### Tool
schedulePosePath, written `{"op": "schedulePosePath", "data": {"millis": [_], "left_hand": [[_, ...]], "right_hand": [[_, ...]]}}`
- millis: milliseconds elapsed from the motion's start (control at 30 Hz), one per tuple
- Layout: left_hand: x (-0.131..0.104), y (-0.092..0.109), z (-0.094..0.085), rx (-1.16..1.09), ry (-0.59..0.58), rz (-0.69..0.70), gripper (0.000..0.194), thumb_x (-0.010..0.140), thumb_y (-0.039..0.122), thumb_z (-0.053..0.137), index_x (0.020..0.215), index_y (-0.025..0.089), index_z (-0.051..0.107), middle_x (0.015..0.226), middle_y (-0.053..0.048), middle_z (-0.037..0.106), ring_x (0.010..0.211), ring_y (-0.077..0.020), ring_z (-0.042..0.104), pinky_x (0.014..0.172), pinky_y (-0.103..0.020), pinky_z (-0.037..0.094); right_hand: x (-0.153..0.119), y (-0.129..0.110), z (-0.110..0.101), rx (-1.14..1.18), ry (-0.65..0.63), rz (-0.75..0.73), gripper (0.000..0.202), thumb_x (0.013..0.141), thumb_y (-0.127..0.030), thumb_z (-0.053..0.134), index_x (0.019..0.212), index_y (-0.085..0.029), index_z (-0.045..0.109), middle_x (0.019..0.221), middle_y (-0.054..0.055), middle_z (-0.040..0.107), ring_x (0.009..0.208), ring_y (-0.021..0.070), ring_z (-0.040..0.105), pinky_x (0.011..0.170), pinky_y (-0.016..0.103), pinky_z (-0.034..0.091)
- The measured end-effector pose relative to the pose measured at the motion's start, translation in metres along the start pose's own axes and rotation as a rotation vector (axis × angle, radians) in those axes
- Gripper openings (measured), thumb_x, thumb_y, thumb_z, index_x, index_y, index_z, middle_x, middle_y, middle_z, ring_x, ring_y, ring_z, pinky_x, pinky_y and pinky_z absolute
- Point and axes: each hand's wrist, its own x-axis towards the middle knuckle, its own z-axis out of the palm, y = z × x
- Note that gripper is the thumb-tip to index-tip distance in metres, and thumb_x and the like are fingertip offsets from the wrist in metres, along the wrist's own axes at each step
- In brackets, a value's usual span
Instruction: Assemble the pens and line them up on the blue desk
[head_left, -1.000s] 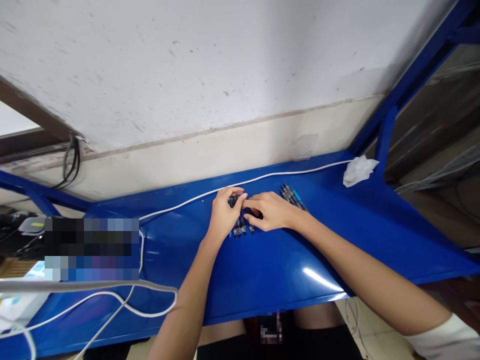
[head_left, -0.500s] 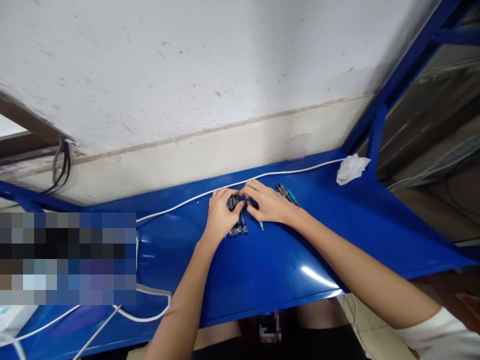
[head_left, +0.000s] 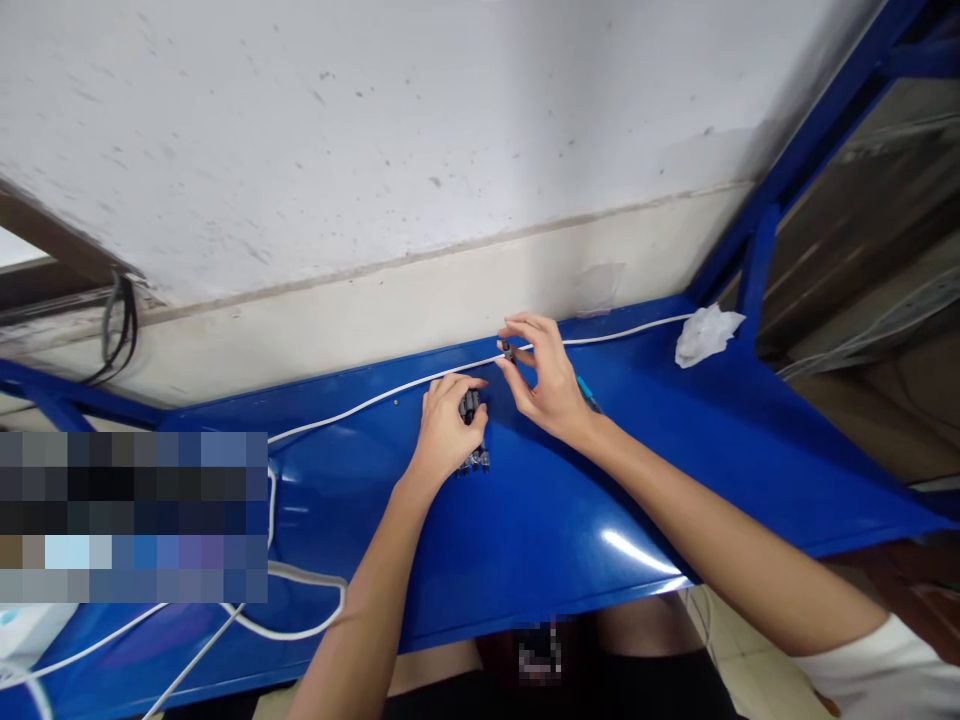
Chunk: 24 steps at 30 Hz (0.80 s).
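Note:
My left hand (head_left: pixel 444 420) curls around several dark pens (head_left: pixel 470 405) lying side by side on the blue table (head_left: pixel 525 540). Their clear ends stick out below my thumb. To the right and farther back, my right hand (head_left: pixel 549 385) is raised and pinches a dark pen (head_left: pixel 508 351) between thumb and fingers; only a short part of it shows, seen nearly end-on. A blue pen (head_left: pixel 587 390) lies just beyond my right wrist, partly covered by it.
A white cable (head_left: pixel 375 396) runs along the table's back edge by the wall to a crumpled white tissue (head_left: pixel 707 335) at the right. More white cable (head_left: pixel 300 632) loops at the left, near a white box (head_left: pixel 34 632). Blue frame bars (head_left: pixel 757 260) rise at the right.
My right hand has moved away from the left, up and toward the wall, lifting a pen from beside the row. My left hand stays around the row of pens.

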Motion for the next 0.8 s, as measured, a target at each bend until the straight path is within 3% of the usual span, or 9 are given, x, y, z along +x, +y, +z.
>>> {"op": "schedulePosePath", "data": {"millis": [100, 233, 333, 433, 600, 700, 800], "left_hand": [[0.0, 0.001, 0.0, -0.01, 0.014, 0.005, 0.028, 0.09, 0.013, 0.069, 0.113, 0.028, 0.072, 0.121, -0.005, 0.074, 0.12, -0.0302, 0.064, 0.107, -0.05, 0.048], [0.002, 0.004, -0.003, -0.048, 0.106, -0.003, 0.017, 0.095, 0.019, 0.067, 0.11, 0.027, 0.072, 0.117, -0.005, 0.076, 0.119, -0.0292, 0.067, 0.109, -0.05, 0.047], [0.003, 0.005, -0.006, -0.103, 0.17, 0.0, 0.012, 0.098, 0.022, 0.066, 0.108, 0.026, 0.072, 0.113, -0.005, 0.076, 0.115, -0.0281, 0.069, 0.112, -0.049, 0.046], [0.003, 0.008, -0.007, -0.201, 0.194, -0.01, 0.013, 0.099, 0.026, 0.068, 0.11, 0.026, 0.074, 0.112, -0.006, 0.076, 0.111, -0.0273, 0.069, 0.107, -0.046, 0.049], [0.002, 0.015, -0.005, -0.638, 0.192, -0.099, 0.032, 0.097, 0.036, 0.075, 0.128, 0.026, 0.075, 0.123, -0.009, 0.078, 0.114, -0.0261, 0.072, 0.102, -0.04, 0.054], [0.002, 0.018, -0.003, -0.911, 0.171, -0.158, 0.034, 0.097, 0.038, 0.077, 0.13, 0.028, 0.078, 0.135, -0.008, 0.076, 0.128, -0.0274, 0.07, 0.112, -0.041, 0.052], [0.003, 0.019, -0.003, -1.025, 0.166, -0.158, 0.028, 0.097, 0.037, 0.077, 0.122, 0.027, 0.082, 0.137, -0.008, 0.076, 0.135, -0.0285, 0.067, 0.12, -0.043, 0.048]], "right_hand": [[0.001, 0.0, 0.0, 0.003, 0.043, -0.013, 0.031, 0.109, -0.026, 0.056, 0.14, -0.028, 0.056, 0.153, 0.016, 0.048, 0.137, 0.0292, 0.06, 0.106, 0.051, 0.064], [0.0, 0.0, -0.002, -0.029, 0.061, -0.055, 0.017, 0.108, -0.025, 0.059, 0.124, -0.027, 0.063, 0.141, 0.014, 0.06, 0.129, 0.0283, 0.066, 0.109, 0.053, 0.06], [-0.002, 0.0, -0.004, -0.073, 0.04, -0.02, 0.016, 0.11, -0.029, 0.057, 0.124, -0.026, 0.063, 0.127, 0.013, 0.068, 0.123, 0.0276, 0.067, 0.107, 0.051, 0.059], [-0.004, 0.0, -0.007, -0.134, -0.064, 0.038, 0.025, 0.112, -0.034, 0.051, 0.132, -0.025, 0.062, 0.117, 0.012, 0.072, 0.11, 0.0256, 0.071, 0.099, 0.044, 0.059], [-0.005, -0.003, -0.007, -0.22, -0.28, 0.114, 0.041, 0.115, -0.035, 0.042, 0.153, -0.026, 0.051, 0.123, 0.011, 0.073, 0.103, 0.0245, 0.074, 0.088, 0.037, 0.058], [-0.004, -0.006, -0.003, -0.195, -0.273, 0.225, 0.034, 0.114, -0.038, 0.044, 0.142, -0.02, 0.05, 0.118, 0.013, 0.075, 0.1, 0.0266, 0.075, 0.083, 0.037, 0.058], [-0.004, -0.01, 0.0, -0.134, -0.319, 0.237, 0.023, 0.113, -0.038, 0.046, 0.124, -0.019, 0.053, 0.116, 0.014, 0.074, 0.099, 0.0264, 0.074, 0.084, 0.038, 0.057]]}}
